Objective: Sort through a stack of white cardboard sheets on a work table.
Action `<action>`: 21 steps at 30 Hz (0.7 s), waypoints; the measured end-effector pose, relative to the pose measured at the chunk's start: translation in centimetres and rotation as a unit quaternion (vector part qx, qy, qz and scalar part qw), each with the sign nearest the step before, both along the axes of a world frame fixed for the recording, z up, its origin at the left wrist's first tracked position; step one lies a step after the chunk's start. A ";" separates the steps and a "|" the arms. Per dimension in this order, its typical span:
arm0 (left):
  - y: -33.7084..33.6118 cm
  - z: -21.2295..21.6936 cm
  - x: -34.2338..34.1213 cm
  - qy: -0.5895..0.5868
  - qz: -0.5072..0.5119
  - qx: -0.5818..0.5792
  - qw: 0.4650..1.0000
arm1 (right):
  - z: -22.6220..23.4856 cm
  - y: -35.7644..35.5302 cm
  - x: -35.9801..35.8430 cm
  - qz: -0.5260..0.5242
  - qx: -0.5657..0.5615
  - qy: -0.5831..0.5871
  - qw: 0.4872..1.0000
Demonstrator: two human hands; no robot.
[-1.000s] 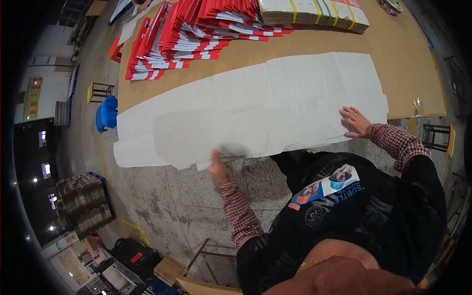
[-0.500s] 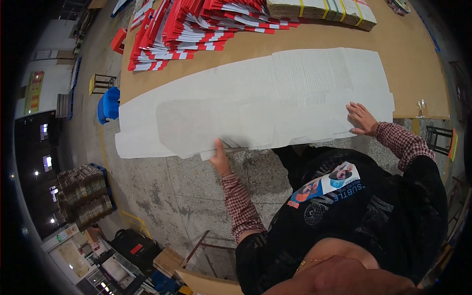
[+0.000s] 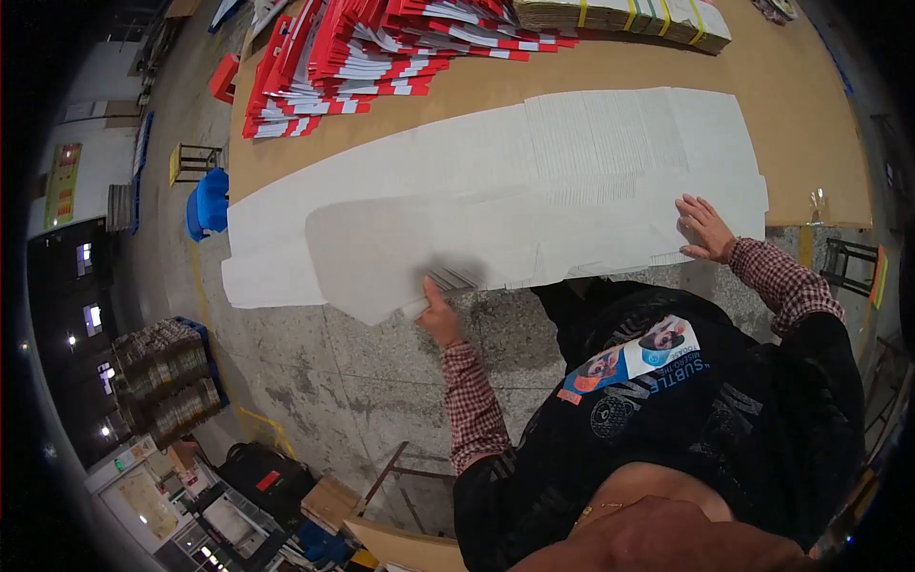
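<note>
The left hand (image 3: 438,319) pinches the near edge of a fanned stack of white cardboard sheets (image 3: 496,205), its grip closed on the overhanging corner. The right hand (image 3: 705,229) lies flat and open on the stack's right end, holding nothing. The sheets spread across the brown tabletop (image 3: 791,105), jutting past its near edge. Behind them lie red-and-white folded boxes (image 3: 381,48).

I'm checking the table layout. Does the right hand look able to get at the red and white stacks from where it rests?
Probably not without leaning in: the right hand rests on the white sheets at the near edge, while the red and white stacks lie across the table.
</note>
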State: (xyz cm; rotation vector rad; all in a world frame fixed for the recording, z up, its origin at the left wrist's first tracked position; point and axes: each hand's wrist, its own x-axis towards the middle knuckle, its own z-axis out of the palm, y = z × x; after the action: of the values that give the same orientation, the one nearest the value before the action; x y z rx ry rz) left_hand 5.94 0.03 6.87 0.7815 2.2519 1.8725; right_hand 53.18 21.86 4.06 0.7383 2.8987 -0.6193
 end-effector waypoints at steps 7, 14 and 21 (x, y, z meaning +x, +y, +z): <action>-1.5 -6.6 -6.1 -0.401 0.022 0.101 0.910 | 0.3 0.0 -1.2 -0.008 -0.001 0.003 1.000; 0.8 -2.1 -0.8 -0.135 0.097 -0.109 0.980 | 0.2 -0.1 0.1 -0.028 0.006 -0.008 1.000; -1.0 -4.6 -5.1 -0.501 -0.030 0.138 0.854 | 0.1 -0.1 0.1 -0.035 0.020 -0.002 0.999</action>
State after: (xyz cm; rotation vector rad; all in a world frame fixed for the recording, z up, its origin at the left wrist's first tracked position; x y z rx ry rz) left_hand 0.81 -0.94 2.26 -0.1503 1.2969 1.9117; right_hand 53.30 21.78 4.15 0.8482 2.9001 -0.5673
